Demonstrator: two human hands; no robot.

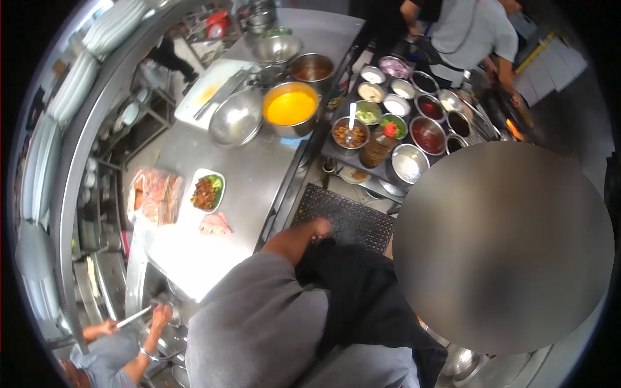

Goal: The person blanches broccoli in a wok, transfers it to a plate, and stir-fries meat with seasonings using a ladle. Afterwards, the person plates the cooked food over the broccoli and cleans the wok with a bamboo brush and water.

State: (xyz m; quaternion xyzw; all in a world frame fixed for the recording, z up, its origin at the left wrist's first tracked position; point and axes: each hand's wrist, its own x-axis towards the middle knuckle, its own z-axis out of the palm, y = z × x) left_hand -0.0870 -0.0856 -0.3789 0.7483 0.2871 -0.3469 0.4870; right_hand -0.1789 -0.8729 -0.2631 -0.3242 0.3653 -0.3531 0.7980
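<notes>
My left hand [317, 229] hangs beside the steel counter's edge, above a black perforated floor mat [343, 216]. Its fingers are too small and unclear to read, and no held object can be made out. On the steel counter [194, 152], to the left of it, a white dish [207, 191] holds browned pieces and green vegetables. Near that dish lie pink meat slices [215, 224] and a plastic-wrapped pack of meat [155, 196]. My right hand does not show; a large blurred disc covers the right side of the view.
A pot of yellow liquid [290, 107] and steel bowl [236, 119] stand farther back. Across the mat are several ingredient bowls and a red-capped bottle [380, 146]. One person [472, 39] works by a flaming wok [508, 116]; another [113, 362] is at lower left.
</notes>
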